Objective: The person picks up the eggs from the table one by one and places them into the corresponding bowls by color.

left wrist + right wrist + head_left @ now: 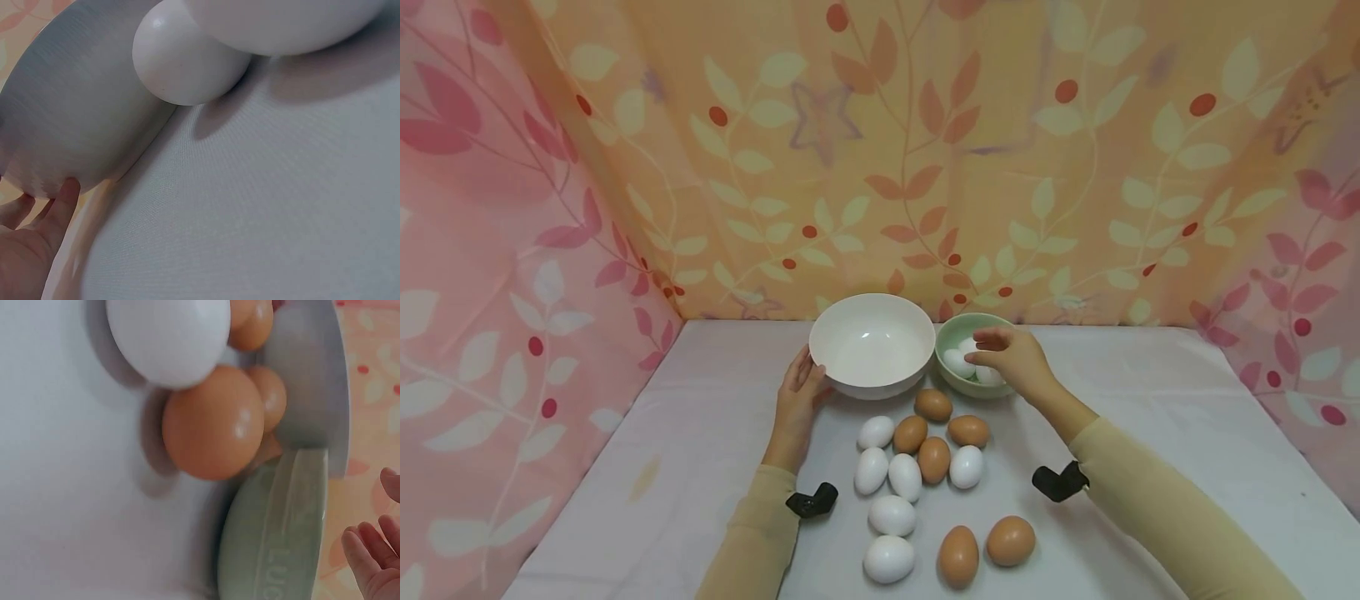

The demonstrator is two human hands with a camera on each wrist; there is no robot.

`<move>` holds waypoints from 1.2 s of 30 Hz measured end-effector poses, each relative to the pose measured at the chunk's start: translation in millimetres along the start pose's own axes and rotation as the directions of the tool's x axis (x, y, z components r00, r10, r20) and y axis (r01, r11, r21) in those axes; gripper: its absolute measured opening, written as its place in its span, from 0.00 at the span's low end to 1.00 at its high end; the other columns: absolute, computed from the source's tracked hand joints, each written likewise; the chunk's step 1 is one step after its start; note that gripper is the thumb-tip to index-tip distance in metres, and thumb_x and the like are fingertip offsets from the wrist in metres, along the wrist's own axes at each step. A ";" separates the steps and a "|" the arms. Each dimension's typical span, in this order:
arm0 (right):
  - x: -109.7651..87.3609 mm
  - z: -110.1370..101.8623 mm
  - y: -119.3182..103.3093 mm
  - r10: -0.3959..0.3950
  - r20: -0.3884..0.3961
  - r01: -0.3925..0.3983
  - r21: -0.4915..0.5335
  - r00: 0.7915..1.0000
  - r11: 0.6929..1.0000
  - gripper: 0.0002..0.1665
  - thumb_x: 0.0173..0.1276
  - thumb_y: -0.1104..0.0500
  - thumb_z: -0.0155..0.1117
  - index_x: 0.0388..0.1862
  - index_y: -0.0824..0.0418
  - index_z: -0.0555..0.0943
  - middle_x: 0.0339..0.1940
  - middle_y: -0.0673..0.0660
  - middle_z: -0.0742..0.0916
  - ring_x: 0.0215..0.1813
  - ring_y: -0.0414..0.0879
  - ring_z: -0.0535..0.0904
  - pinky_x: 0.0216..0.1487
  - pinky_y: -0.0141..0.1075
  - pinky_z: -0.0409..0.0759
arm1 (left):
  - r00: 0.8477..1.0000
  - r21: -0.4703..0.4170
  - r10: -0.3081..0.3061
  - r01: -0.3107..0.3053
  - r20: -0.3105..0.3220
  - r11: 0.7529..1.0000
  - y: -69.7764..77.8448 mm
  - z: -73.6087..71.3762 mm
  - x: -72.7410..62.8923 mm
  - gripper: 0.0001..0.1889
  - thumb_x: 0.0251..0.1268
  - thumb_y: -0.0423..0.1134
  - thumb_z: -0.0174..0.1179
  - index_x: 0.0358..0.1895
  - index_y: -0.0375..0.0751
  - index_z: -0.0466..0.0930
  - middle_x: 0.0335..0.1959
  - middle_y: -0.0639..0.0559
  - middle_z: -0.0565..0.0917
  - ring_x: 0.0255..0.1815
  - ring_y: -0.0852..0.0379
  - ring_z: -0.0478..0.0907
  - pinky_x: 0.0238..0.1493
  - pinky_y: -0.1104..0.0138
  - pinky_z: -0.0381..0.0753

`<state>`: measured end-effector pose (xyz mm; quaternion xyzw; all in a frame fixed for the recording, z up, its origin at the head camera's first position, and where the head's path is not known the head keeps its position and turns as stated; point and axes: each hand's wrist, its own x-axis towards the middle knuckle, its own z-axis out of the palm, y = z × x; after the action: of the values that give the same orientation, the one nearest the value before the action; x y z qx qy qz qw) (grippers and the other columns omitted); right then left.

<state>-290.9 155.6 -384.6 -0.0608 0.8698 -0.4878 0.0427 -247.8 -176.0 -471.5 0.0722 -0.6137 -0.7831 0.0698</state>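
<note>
A white bowl [872, 342] stands at the back of the table. My left hand [796, 400] rests against its outer left side; in the left wrist view the thumb and fingertips touch the bowl's wall. Close to its right sits a smaller green bowl [955, 387] with white eggs [958, 362] inside. Over the green bowl's right part is my right hand [1011, 358], fingers extended and apart from the thumb. Nothing shows between those fingers in the right wrist view, where the green bowl's wall [269, 544] carries raised letters. My hand partly hides the eggs in the bowl.
In front of the bowls lie several brown eggs [934, 460] and several white eggs [905, 477], grouped closely. Two brown eggs [958, 557] lie nearer the front. A white cloth [662, 467] covers the table. Patterned curtains [880, 150] stand behind and at both sides.
</note>
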 end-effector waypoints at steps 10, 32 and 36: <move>-43.0 -2.6 -7.5 -0.026 0.049 0.021 0.087 0.998 0.996 0.33 0.62 0.51 0.74 0.63 0.65 0.78 0.63 0.64 0.82 0.68 0.54 0.77 0.59 0.24 0.76 | 1.000 0.001 -0.001 0.001 -0.001 1.000 1.3 -0.5 -0.3 0.34 0.72 0.48 0.59 0.78 0.54 0.57 0.80 0.54 0.58 0.77 0.57 0.61 0.72 0.52 0.71; -86.5 3.4 4.5 0.026 0.140 -0.049 0.163 0.990 0.985 0.33 0.62 0.52 0.73 0.63 0.65 0.77 0.63 0.64 0.83 0.65 0.55 0.79 0.64 0.40 0.78 | 1.000 0.020 0.000 0.000 -0.006 1.000 2.4 0.8 -0.6 0.34 0.72 0.48 0.59 0.78 0.54 0.57 0.80 0.53 0.58 0.77 0.56 0.61 0.72 0.51 0.71; -90.6 3.8 5.6 0.035 0.152 -0.060 0.162 0.988 0.985 0.34 0.63 0.51 0.73 0.63 0.65 0.77 0.63 0.64 0.83 0.65 0.53 0.79 0.67 0.44 0.77 | 1.000 0.020 0.002 -0.002 -0.009 1.000 2.8 1.3 -1.5 0.34 0.73 0.48 0.58 0.78 0.54 0.57 0.80 0.54 0.58 0.77 0.57 0.61 0.72 0.51 0.71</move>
<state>-201.2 168.6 -390.0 -0.0724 0.8216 -0.5516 0.1242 -246.5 -175.2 -468.4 0.0758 -0.6214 -0.7764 0.0724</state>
